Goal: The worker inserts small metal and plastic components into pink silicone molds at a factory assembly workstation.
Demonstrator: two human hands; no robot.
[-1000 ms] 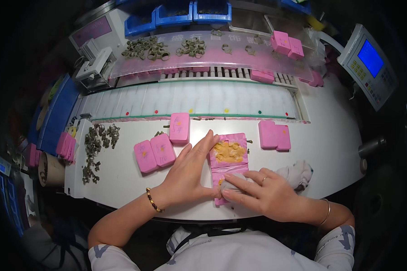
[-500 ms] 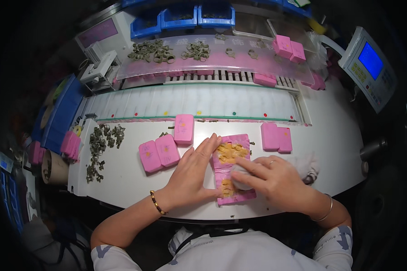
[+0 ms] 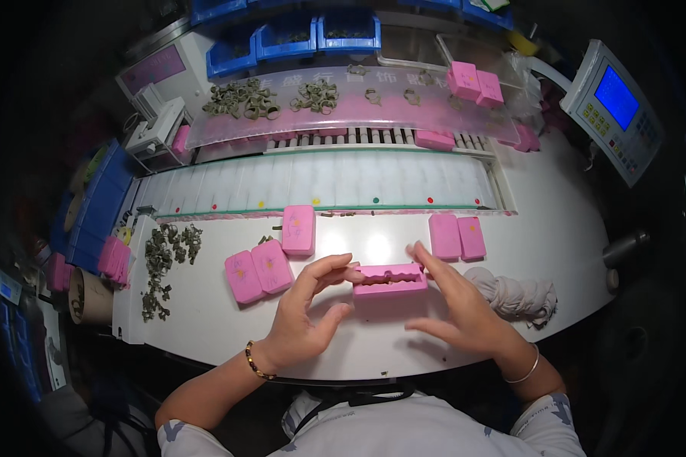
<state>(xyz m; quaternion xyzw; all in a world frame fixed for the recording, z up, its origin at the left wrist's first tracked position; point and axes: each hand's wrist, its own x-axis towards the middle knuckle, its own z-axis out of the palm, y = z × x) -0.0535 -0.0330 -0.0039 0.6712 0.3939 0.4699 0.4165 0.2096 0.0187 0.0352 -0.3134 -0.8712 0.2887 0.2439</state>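
Since the earlier frame, the left hand (image 3: 301, 308) has shifted, half-spread, fingertips apparently against the left end of the pink mold (image 3: 392, 289), now folded between both hands. Likely light, rubbery: grip its ends. Right hand (image 3: 469, 306) spreads wide, contact unclear; cloth (image 3: 518, 295) lies beyond.

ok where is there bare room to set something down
The white table looks bare right of the two pink blocks, beyond the grey cloth, and, behind the pink mould, between those two and the three pink blocks. It's crowded at those three, the green pieces farther left, and the mould, flanked by the left hand and right hand.
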